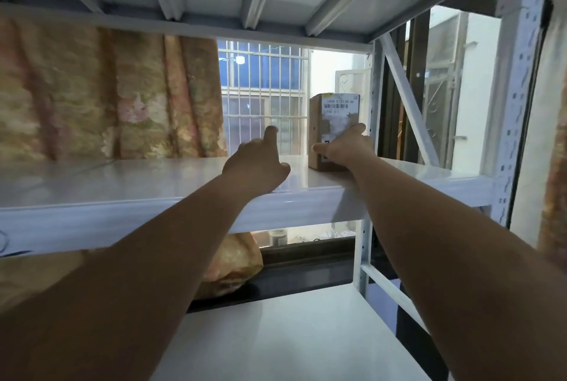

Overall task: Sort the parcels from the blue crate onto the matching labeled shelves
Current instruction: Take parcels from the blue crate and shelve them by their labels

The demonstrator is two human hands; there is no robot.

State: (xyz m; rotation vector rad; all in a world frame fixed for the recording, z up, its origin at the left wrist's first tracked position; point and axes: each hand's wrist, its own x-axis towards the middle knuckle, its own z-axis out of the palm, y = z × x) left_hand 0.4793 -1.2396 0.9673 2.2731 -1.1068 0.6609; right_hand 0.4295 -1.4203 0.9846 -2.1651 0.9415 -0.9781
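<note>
- Right hand (pixel 343 147) was up on the parcel (pixel 331 113), low on its front face: thumb out toward 9 o'clock at the left edge, forefinger up toward 1 o'clock near the right edge. Gripping or just pushing? Couldn't tell from here, as the other fingers were hidden.
- Left hand (pixel 257 162), at 9 o'clock from the right and apart from the parcel, held nothing. Its heel rested on the shelf (pixel 122 184), forefinger lifted, the other fingers loosely curled.
- The parcel, a brown box, stood upright on the shelf at its right end, with a white label (pixel 339 103) across the top of the front. The print was too small to read.
- At 3 o'clock from the parcel, just beside it, rose the rack's post (pixel 376 104).
- Behind, at 9 o'clock from the parcel, were window bars (pixel 264 89), and further round at 9 a patterned curtain (pixel 92 89).
- At 6 o'clock, under both arms, ran a lower shelf (pixel 276 334), with a tan bundle (pixel 233 267) behind it.
- No crate in view, and no shelf label could be made out.
- My read: this was the placing step, with the parcel down and being squared into its corner.
- The next move called for the right hand to come off cleanly without tipping that tall box, then both arms back out and down to the crate for another parcel.
- One risk: dragging the thumb on the way out could topple the box toward 9 o'clock.
</note>
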